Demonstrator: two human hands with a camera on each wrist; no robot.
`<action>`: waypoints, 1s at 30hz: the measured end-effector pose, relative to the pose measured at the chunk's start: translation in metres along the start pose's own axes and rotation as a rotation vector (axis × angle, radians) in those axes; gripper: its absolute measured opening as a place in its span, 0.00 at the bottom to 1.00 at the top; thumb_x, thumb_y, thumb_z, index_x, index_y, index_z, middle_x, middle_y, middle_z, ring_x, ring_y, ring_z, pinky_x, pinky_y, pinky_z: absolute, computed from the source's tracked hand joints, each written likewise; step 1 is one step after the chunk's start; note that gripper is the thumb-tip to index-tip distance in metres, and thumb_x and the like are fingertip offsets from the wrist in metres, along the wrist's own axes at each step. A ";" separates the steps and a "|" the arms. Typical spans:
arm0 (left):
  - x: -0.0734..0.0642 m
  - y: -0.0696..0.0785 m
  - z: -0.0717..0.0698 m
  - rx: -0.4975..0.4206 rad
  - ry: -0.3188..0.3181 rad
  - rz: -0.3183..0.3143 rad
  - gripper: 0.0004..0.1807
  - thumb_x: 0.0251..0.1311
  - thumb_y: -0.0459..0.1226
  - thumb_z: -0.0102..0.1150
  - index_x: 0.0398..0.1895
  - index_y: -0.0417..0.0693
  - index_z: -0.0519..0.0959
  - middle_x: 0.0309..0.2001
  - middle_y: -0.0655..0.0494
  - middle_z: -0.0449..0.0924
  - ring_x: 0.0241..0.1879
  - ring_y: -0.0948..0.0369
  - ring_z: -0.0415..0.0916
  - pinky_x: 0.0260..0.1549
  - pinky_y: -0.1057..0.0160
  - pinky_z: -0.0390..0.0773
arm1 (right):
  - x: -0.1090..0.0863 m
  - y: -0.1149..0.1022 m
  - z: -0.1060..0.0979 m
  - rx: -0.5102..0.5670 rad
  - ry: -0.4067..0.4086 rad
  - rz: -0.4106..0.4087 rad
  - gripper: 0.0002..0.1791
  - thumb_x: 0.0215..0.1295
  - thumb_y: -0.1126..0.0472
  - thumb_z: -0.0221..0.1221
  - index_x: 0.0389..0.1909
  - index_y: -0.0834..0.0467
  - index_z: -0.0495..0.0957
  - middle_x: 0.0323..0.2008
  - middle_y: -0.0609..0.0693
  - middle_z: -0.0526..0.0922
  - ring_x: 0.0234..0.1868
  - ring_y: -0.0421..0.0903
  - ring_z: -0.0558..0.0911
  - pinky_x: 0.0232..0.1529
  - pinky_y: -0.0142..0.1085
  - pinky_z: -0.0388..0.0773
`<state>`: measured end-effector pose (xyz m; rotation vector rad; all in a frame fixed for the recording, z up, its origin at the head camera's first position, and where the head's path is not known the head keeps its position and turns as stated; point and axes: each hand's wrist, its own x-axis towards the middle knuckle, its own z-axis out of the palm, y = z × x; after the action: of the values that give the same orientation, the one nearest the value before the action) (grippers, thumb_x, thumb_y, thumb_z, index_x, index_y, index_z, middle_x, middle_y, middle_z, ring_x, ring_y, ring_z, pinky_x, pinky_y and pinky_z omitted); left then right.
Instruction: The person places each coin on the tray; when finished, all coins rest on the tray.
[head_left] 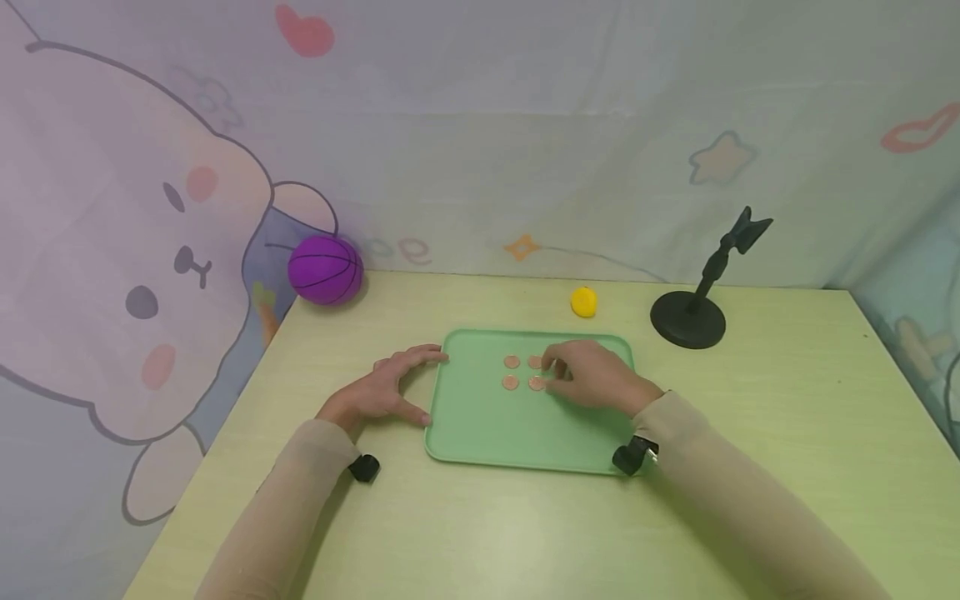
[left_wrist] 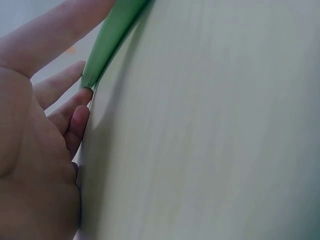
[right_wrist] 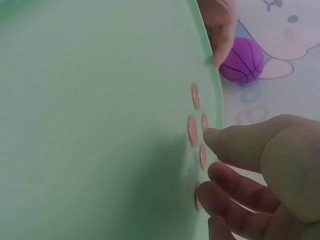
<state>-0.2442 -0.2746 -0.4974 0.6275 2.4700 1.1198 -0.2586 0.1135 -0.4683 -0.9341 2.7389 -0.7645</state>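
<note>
Several copper-coloured coins (head_left: 511, 382) lie flat on a green tray (head_left: 480, 433), grouped toward its far half. My right hand (head_left: 592, 375) is over the tray just right of them, thumb and fingers apart. In the right wrist view, its fingertips (right_wrist: 206, 192) are right at one coin (right_wrist: 198, 196), which the hand hides in the head view. The thumb is close to other coins (right_wrist: 193, 131). My left hand (head_left: 386, 387) spreads along the tray's left edge, thumb near the front and fingertips farther back, touching the rim (left_wrist: 102, 55).
A purple ball (head_left: 326, 270) stands at the table's back left corner. Behind the tray is a small yellow object (head_left: 583, 302), with a black stand (head_left: 688, 319) on a round base to its right. A printed cloth (head_left: 480, 167) hangs behind the table (head_left: 480, 533).
</note>
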 end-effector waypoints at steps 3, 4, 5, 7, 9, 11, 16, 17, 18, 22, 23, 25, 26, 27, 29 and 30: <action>0.001 0.000 0.001 0.000 -0.001 0.006 0.54 0.42 0.44 0.87 0.77 0.62 0.69 0.83 0.57 0.53 0.81 0.45 0.44 0.74 0.34 0.37 | -0.009 0.012 -0.009 0.012 0.015 0.017 0.10 0.67 0.61 0.67 0.48 0.55 0.85 0.36 0.46 0.86 0.34 0.42 0.81 0.40 0.41 0.81; 0.001 0.000 0.001 0.002 0.000 0.007 0.54 0.43 0.45 0.87 0.77 0.62 0.69 0.84 0.57 0.53 0.81 0.44 0.44 0.73 0.33 0.37 | -0.012 0.017 -0.012 0.013 0.018 0.026 0.10 0.68 0.61 0.67 0.48 0.55 0.85 0.35 0.46 0.85 0.33 0.42 0.81 0.39 0.40 0.80; 0.001 0.000 0.001 0.004 -0.002 0.008 0.54 0.43 0.45 0.87 0.77 0.62 0.69 0.84 0.57 0.53 0.81 0.44 0.44 0.73 0.33 0.37 | -0.015 0.022 -0.014 0.016 0.019 0.036 0.10 0.68 0.61 0.68 0.49 0.55 0.85 0.35 0.46 0.85 0.33 0.43 0.81 0.38 0.40 0.80; 0.000 -0.001 0.001 0.002 -0.005 0.003 0.55 0.42 0.45 0.87 0.78 0.62 0.69 0.84 0.57 0.53 0.81 0.44 0.44 0.73 0.34 0.38 | -0.021 0.030 -0.020 0.024 0.022 0.052 0.11 0.68 0.61 0.68 0.50 0.56 0.85 0.35 0.46 0.85 0.33 0.43 0.81 0.37 0.39 0.80; -0.001 -0.002 0.001 0.002 -0.007 -0.003 0.55 0.42 0.45 0.87 0.78 0.62 0.68 0.84 0.57 0.52 0.81 0.45 0.43 0.74 0.33 0.37 | -0.028 0.038 -0.027 0.032 0.027 0.065 0.12 0.68 0.61 0.68 0.50 0.57 0.84 0.35 0.47 0.85 0.32 0.43 0.80 0.36 0.39 0.80; -0.001 -0.002 0.000 0.000 -0.011 -0.009 0.56 0.42 0.46 0.87 0.78 0.63 0.68 0.84 0.58 0.52 0.82 0.46 0.43 0.74 0.34 0.36 | -0.035 0.044 -0.032 0.035 0.038 0.073 0.11 0.68 0.62 0.68 0.49 0.58 0.84 0.34 0.46 0.85 0.31 0.43 0.80 0.36 0.39 0.80; 0.001 -0.003 0.000 0.007 -0.014 -0.003 0.56 0.42 0.46 0.87 0.78 0.63 0.68 0.84 0.59 0.52 0.82 0.47 0.43 0.75 0.34 0.35 | -0.053 0.061 -0.044 0.046 0.065 0.074 0.09 0.66 0.63 0.69 0.46 0.58 0.85 0.33 0.44 0.85 0.30 0.41 0.80 0.38 0.40 0.80; 0.001 -0.003 0.000 0.011 -0.013 0.000 0.55 0.42 0.46 0.87 0.78 0.63 0.68 0.84 0.58 0.52 0.82 0.47 0.43 0.75 0.34 0.35 | -0.057 0.064 -0.046 0.048 0.066 0.073 0.08 0.67 0.63 0.69 0.45 0.57 0.85 0.33 0.44 0.85 0.30 0.41 0.80 0.38 0.40 0.80; 0.001 -0.003 0.000 0.018 -0.012 0.005 0.55 0.43 0.46 0.86 0.78 0.63 0.68 0.84 0.57 0.52 0.82 0.47 0.44 0.75 0.34 0.35 | -0.061 0.068 -0.047 0.051 0.065 0.071 0.07 0.67 0.63 0.69 0.44 0.57 0.85 0.33 0.43 0.84 0.31 0.40 0.80 0.38 0.39 0.80; 0.001 -0.003 0.000 0.024 -0.014 0.012 0.55 0.43 0.46 0.86 0.79 0.62 0.67 0.84 0.56 0.52 0.82 0.46 0.44 0.75 0.34 0.35 | -0.077 0.078 -0.052 0.048 0.045 0.067 0.02 0.68 0.63 0.67 0.38 0.53 0.85 0.32 0.40 0.84 0.32 0.39 0.81 0.38 0.37 0.80; 0.001 -0.003 0.000 0.024 -0.015 0.011 0.55 0.43 0.46 0.86 0.79 0.62 0.67 0.84 0.56 0.52 0.82 0.46 0.44 0.75 0.34 0.35 | -0.081 0.080 -0.053 0.050 0.037 0.062 0.03 0.68 0.64 0.67 0.37 0.52 0.85 0.33 0.40 0.84 0.32 0.39 0.81 0.38 0.37 0.81; 0.000 -0.003 0.000 0.024 -0.017 0.010 0.55 0.44 0.46 0.86 0.79 0.62 0.67 0.84 0.56 0.52 0.82 0.46 0.44 0.75 0.34 0.35 | -0.087 0.084 -0.054 0.056 0.013 0.057 0.04 0.68 0.64 0.67 0.36 0.50 0.85 0.33 0.39 0.84 0.34 0.38 0.82 0.39 0.37 0.82; 0.000 -0.002 0.000 0.027 -0.017 0.010 0.55 0.44 0.47 0.86 0.79 0.62 0.67 0.84 0.56 0.52 0.82 0.47 0.44 0.75 0.34 0.35 | -0.090 0.085 -0.054 0.065 -0.003 0.058 0.05 0.67 0.64 0.68 0.36 0.50 0.85 0.33 0.39 0.84 0.34 0.38 0.82 0.40 0.36 0.82; 0.000 -0.002 0.000 0.029 -0.017 0.015 0.55 0.44 0.47 0.86 0.79 0.62 0.67 0.84 0.56 0.52 0.82 0.46 0.44 0.75 0.34 0.35 | -0.093 0.086 -0.054 0.080 -0.018 0.057 0.06 0.66 0.65 0.68 0.36 0.49 0.85 0.33 0.39 0.84 0.35 0.38 0.83 0.40 0.36 0.82; 0.000 -0.002 0.000 0.032 -0.015 0.019 0.54 0.44 0.47 0.85 0.78 0.61 0.67 0.84 0.55 0.52 0.82 0.46 0.45 0.75 0.34 0.36 | -0.098 0.088 -0.053 0.103 -0.054 0.059 0.06 0.65 0.65 0.69 0.36 0.50 0.85 0.34 0.39 0.84 0.35 0.39 0.82 0.40 0.35 0.81; 0.000 -0.003 -0.001 0.034 -0.016 0.019 0.54 0.44 0.47 0.85 0.78 0.62 0.68 0.84 0.56 0.52 0.82 0.47 0.45 0.75 0.34 0.36 | -0.100 0.089 -0.052 0.116 -0.072 0.065 0.06 0.65 0.65 0.70 0.36 0.50 0.85 0.33 0.39 0.84 0.35 0.39 0.81 0.40 0.35 0.81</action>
<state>-0.2453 -0.2763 -0.4990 0.6684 2.4792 1.0779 -0.2412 0.2565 -0.4711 -0.8282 2.6185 -0.8502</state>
